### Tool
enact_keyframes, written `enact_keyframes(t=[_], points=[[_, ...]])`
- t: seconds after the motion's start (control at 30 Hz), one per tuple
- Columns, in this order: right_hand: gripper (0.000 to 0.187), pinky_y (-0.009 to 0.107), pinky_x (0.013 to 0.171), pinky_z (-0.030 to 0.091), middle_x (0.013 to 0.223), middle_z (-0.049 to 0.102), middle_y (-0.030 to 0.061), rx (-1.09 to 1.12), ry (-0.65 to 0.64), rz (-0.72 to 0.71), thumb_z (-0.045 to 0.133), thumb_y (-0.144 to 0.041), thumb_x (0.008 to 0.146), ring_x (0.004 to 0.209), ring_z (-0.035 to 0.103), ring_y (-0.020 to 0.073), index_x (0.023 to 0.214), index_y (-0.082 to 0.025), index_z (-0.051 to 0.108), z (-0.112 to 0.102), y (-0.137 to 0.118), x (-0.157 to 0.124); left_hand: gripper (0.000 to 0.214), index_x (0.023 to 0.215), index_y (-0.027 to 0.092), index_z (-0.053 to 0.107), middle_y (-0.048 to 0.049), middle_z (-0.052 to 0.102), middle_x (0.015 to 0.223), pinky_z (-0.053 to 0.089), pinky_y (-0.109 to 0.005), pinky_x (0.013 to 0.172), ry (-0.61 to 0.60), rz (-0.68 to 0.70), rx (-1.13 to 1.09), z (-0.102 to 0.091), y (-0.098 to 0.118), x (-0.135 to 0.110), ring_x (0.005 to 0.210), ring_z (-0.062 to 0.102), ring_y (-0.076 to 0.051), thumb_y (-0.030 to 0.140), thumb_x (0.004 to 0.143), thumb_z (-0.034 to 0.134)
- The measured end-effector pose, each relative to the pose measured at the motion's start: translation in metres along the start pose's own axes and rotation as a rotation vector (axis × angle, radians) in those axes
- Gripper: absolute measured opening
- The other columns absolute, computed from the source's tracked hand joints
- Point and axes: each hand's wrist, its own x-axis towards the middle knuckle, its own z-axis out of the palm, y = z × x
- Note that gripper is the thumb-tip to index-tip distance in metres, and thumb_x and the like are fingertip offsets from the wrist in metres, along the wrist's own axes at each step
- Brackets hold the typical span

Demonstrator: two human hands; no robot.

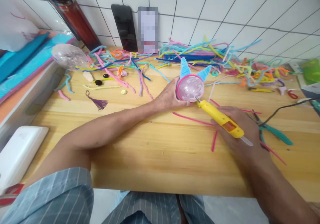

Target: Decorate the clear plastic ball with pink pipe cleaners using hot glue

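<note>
My left hand (170, 96) is closed round the left side of a clear pink ball (191, 88) that rests on the wooden table (150, 144). The ball has a pink pipe-cleaner ring around it and two blue pipe-cleaner cones (185, 67) on top like ears. My right hand (235, 129) grips a yellow glue gun (221, 119). Its metal tip touches the lower right of the ball.
A heap of coloured pipe cleaners (200, 56) lies along the back of the table. Teal pliers (273, 132) and a black cord lie at the right. A purple tassel (98, 101), a clear ball (68, 56), two phones (125, 27), a red bottle (71, 12) and a white box (18, 150) are at the left.
</note>
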Motion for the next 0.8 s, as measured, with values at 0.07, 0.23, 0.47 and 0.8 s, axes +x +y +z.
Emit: enact_keyframes(t=[0.07,0.23,0.47,0.8], points=[[0.019,0.046,0.092,0.071,0.120,0.089,0.0078,0.024,-0.011,0.008,0.075,-0.027,0.109,0.109,0.088,0.0310,0.128,-0.031,0.074,0.003,0.003,-0.005,0.114,0.159,0.020,0.051,-0.0229,0.065,0.165,0.053,-0.059,0.135,-0.024,0.008,0.007,-0.003,-0.003,0.000,0.156,0.064,-0.044,0.065,0.070,0.108],[0.025,0.044,0.093,0.069,0.123,0.089,0.0060,0.077,-0.006,0.004,0.074,-0.024,0.109,0.111,0.088,0.0304,0.133,-0.032,0.073,0.005,0.004,-0.010,0.131,0.167,0.020,0.048,-0.0245,0.058,0.173,0.046,-0.061,0.142,-0.130,-0.003,-0.030,-0.014,0.001,-0.002,0.164,0.057,-0.047,0.080,0.067,0.106],[0.023,0.045,0.091,0.069,0.125,0.088,0.0082,0.081,-0.048,0.032,0.071,-0.028,0.112,0.108,0.087,0.0315,0.134,-0.033,0.073,0.001,0.001,-0.010,0.088,0.157,0.028,0.063,-0.0125,0.066,0.169,0.051,-0.050,0.139,-0.208,-0.090,-0.210,-0.041,0.017,0.014,0.166,0.057,-0.039,0.089,0.096,0.078],[0.022,0.043,0.088,0.071,0.118,0.089,0.0089,0.149,0.006,-0.019,0.072,-0.025,0.110,0.104,0.089,0.0302,0.131,-0.029,0.076,0.010,0.001,-0.010,0.080,0.123,0.017,0.080,-0.0122,0.084,0.125,0.065,-0.043,0.106,-0.365,-0.192,-0.197,-0.044,0.022,0.045,0.114,0.078,-0.030,0.085,0.083,0.093]])
